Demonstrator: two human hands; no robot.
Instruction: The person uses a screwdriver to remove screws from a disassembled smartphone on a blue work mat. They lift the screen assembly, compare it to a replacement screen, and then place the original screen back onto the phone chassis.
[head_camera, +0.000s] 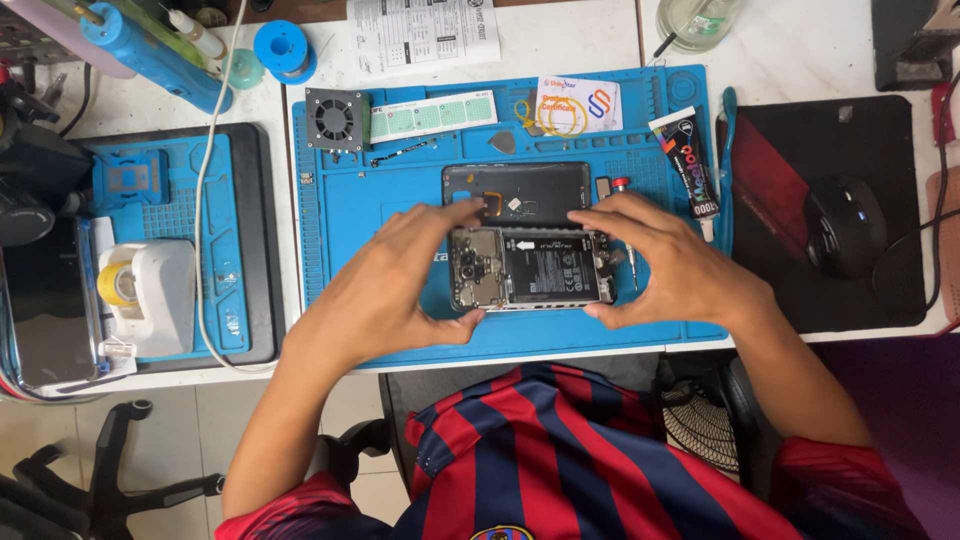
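Note:
An opened smartphone lies on a blue work mat, its battery and circuit board exposed. My left hand grips its left end, thumb at the near edge and fingers at the far edge. My right hand holds the right end the same way. The phone's black back cover lies inner side up just beyond it, touching the phone's far edge.
On the mat sit a small fan, a glue tube, a guitar-pick tool and yellow rubber bands. A mouse rests on a black pad at right. A tape dispenser stands on a tray at left.

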